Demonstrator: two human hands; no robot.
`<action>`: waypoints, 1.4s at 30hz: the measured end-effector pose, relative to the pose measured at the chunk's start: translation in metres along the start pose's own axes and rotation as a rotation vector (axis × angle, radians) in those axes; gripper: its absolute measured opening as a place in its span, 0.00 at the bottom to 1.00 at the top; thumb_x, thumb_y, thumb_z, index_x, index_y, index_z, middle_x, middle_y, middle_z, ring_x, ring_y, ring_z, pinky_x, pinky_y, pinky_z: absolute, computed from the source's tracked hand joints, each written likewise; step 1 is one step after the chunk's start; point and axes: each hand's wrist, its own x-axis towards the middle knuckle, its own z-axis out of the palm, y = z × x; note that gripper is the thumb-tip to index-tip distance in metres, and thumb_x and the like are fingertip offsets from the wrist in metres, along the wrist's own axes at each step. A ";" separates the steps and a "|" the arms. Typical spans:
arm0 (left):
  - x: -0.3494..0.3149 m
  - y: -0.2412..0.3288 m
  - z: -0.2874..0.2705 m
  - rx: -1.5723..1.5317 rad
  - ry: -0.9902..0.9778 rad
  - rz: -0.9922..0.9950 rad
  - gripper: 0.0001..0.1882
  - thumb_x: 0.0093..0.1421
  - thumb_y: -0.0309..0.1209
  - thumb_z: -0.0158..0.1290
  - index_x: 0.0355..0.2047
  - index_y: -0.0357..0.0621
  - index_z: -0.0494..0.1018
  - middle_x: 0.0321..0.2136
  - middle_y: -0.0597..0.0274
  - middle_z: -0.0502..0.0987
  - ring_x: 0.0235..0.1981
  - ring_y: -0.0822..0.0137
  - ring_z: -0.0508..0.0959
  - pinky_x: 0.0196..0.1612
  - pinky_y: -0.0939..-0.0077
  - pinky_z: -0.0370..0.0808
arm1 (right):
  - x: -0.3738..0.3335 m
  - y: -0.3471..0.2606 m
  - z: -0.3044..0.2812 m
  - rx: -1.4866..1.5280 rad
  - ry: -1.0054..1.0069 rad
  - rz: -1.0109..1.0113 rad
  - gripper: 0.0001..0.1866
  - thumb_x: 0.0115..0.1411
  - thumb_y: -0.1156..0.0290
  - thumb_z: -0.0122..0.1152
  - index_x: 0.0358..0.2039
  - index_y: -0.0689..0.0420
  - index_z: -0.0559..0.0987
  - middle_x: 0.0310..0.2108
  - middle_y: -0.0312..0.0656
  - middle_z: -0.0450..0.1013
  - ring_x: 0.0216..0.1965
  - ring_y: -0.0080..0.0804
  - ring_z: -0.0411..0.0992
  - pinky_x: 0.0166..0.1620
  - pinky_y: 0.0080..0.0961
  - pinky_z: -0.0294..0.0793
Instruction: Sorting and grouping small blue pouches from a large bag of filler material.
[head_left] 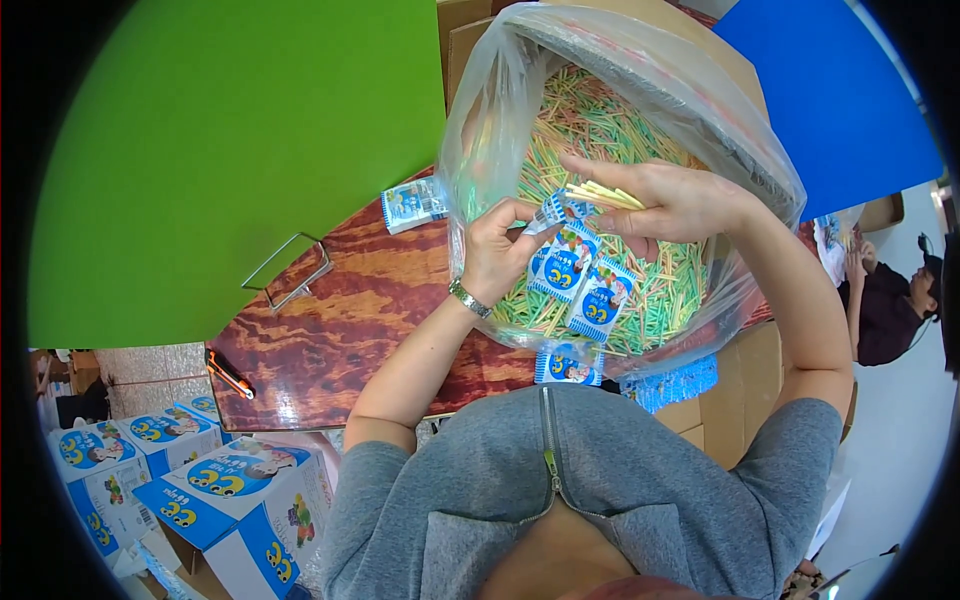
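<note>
A large clear plastic bag [492,110] stands open before me, filled with thin pastel sticks [590,115] in green, yellow and pink. Over it, my left hand [490,255] pinches a small blue-and-white packet [546,214], its end facing right. My right hand [695,200] is closed loosely round a bunch of pale yellow sticks [605,195], whose tips point at the packet's end. Whether any tips are inside cannot be seen. Below my hands, a blue-and-white packet [565,262] and another packet [602,300] lie on the loose sticks.
One packet [413,204] lies on the red-brown table [330,345] left of the bag; another packet [568,367] is at its near edge. A metal wire stand [290,270] and orange cutter [230,374] sit leftward. Printed boxes [240,485] stand lower left. A person [905,310] is far right.
</note>
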 end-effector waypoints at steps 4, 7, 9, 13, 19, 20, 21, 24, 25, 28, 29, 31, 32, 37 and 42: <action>0.000 0.002 -0.002 0.083 0.005 0.069 0.08 0.52 0.23 0.64 0.30 0.38 0.76 0.28 0.59 0.80 0.29 0.69 0.80 0.32 0.76 0.75 | 0.003 -0.002 0.000 0.007 -0.037 0.027 0.39 0.67 0.68 0.49 0.72 0.47 0.41 0.19 0.42 0.74 0.21 0.30 0.77 0.28 0.29 0.78; 0.001 0.006 -0.002 0.098 0.009 0.082 0.08 0.51 0.24 0.64 0.30 0.38 0.76 0.28 0.59 0.80 0.29 0.68 0.80 0.32 0.75 0.75 | 0.004 -0.004 -0.001 0.001 -0.092 0.097 0.39 0.67 0.68 0.48 0.72 0.48 0.39 0.21 0.44 0.75 0.22 0.31 0.77 0.29 0.29 0.79; 0.000 0.007 -0.003 0.116 0.013 0.098 0.08 0.51 0.24 0.65 0.30 0.38 0.76 0.28 0.59 0.80 0.29 0.68 0.80 0.32 0.75 0.75 | 0.004 -0.006 -0.002 0.005 -0.123 0.122 0.39 0.67 0.68 0.48 0.71 0.50 0.38 0.22 0.45 0.76 0.23 0.31 0.78 0.29 0.29 0.79; 0.000 0.007 -0.005 0.156 0.020 0.136 0.08 0.51 0.23 0.65 0.30 0.39 0.76 0.28 0.58 0.79 0.28 0.66 0.80 0.31 0.74 0.75 | 0.005 -0.010 -0.005 -0.016 -0.194 0.196 0.41 0.67 0.66 0.47 0.71 0.53 0.35 0.24 0.47 0.78 0.23 0.32 0.78 0.28 0.28 0.79; -0.001 0.010 -0.011 0.255 0.027 0.238 0.10 0.48 0.20 0.64 0.30 0.38 0.76 0.29 0.58 0.79 0.30 0.66 0.80 0.32 0.75 0.76 | 0.007 -0.010 -0.012 0.100 -0.300 0.217 0.42 0.67 0.65 0.48 0.71 0.55 0.34 0.24 0.46 0.78 0.23 0.32 0.78 0.28 0.27 0.78; -0.001 0.010 -0.012 0.272 0.018 0.253 0.11 0.48 0.18 0.64 0.31 0.37 0.76 0.31 0.58 0.80 0.32 0.68 0.80 0.34 0.77 0.76 | 0.007 -0.007 -0.014 0.099 -0.298 0.217 0.42 0.67 0.65 0.48 0.71 0.55 0.34 0.24 0.46 0.78 0.23 0.32 0.78 0.28 0.27 0.78; -0.001 0.009 -0.012 0.272 0.018 0.255 0.11 0.48 0.18 0.64 0.31 0.37 0.76 0.31 0.58 0.80 0.32 0.68 0.80 0.34 0.77 0.76 | 0.008 -0.003 -0.016 0.144 -0.326 0.208 0.42 0.67 0.64 0.48 0.71 0.55 0.35 0.24 0.46 0.78 0.22 0.32 0.78 0.28 0.27 0.78; -0.002 0.009 -0.012 0.284 0.027 0.271 0.11 0.48 0.17 0.64 0.32 0.37 0.76 0.31 0.58 0.80 0.32 0.68 0.80 0.33 0.77 0.76 | 0.009 -0.001 -0.015 0.175 -0.351 0.192 0.42 0.66 0.64 0.48 0.71 0.54 0.35 0.24 0.46 0.78 0.22 0.32 0.78 0.27 0.26 0.78; -0.002 0.011 -0.012 0.288 0.030 0.279 0.11 0.48 0.17 0.64 0.32 0.37 0.76 0.31 0.58 0.80 0.32 0.68 0.80 0.33 0.77 0.76 | 0.009 0.000 -0.014 0.162 -0.349 0.187 0.42 0.66 0.64 0.48 0.71 0.54 0.35 0.24 0.46 0.77 0.22 0.32 0.78 0.27 0.26 0.78; -0.002 0.013 -0.012 0.280 0.032 0.277 0.11 0.48 0.17 0.64 0.32 0.36 0.76 0.31 0.58 0.80 0.32 0.67 0.80 0.33 0.76 0.76 | 0.010 -0.001 -0.015 0.230 -0.366 0.188 0.42 0.65 0.65 0.47 0.71 0.54 0.35 0.24 0.46 0.77 0.22 0.31 0.78 0.26 0.25 0.78; -0.002 0.013 -0.012 0.269 0.032 0.263 0.11 0.48 0.17 0.63 0.32 0.36 0.76 0.31 0.57 0.79 0.31 0.67 0.80 0.33 0.76 0.76 | 0.011 -0.001 -0.016 0.228 -0.366 0.184 0.42 0.65 0.65 0.47 0.71 0.54 0.35 0.24 0.46 0.77 0.22 0.31 0.78 0.26 0.25 0.78; -0.003 0.011 -0.012 0.269 0.033 0.269 0.10 0.48 0.17 0.63 0.32 0.36 0.76 0.31 0.57 0.79 0.31 0.67 0.80 0.33 0.77 0.77 | 0.012 0.001 -0.017 0.259 -0.389 0.175 0.42 0.65 0.65 0.47 0.71 0.54 0.35 0.24 0.45 0.78 0.23 0.30 0.78 0.26 0.24 0.78; -0.003 0.010 -0.011 0.263 0.031 0.272 0.10 0.48 0.17 0.63 0.32 0.36 0.76 0.31 0.57 0.79 0.31 0.67 0.80 0.33 0.77 0.77 | 0.012 0.001 -0.016 0.259 -0.388 0.173 0.42 0.65 0.65 0.47 0.71 0.54 0.35 0.24 0.45 0.78 0.23 0.30 0.78 0.26 0.24 0.78; -0.003 0.013 -0.010 0.291 0.036 0.256 0.10 0.48 0.16 0.62 0.31 0.37 0.76 0.30 0.57 0.79 0.31 0.68 0.81 0.32 0.78 0.78 | 0.012 -0.010 -0.013 0.061 -0.348 0.265 0.42 0.65 0.69 0.46 0.71 0.55 0.33 0.27 0.47 0.78 0.24 0.33 0.79 0.30 0.27 0.79; -0.003 0.015 -0.010 0.417 0.031 0.289 0.11 0.46 0.15 0.60 0.31 0.37 0.76 0.30 0.57 0.79 0.30 0.66 0.80 0.31 0.77 0.78 | 0.018 -0.011 -0.014 -0.064 -0.354 0.286 0.42 0.65 0.69 0.45 0.70 0.59 0.31 0.27 0.48 0.79 0.24 0.35 0.79 0.32 0.29 0.79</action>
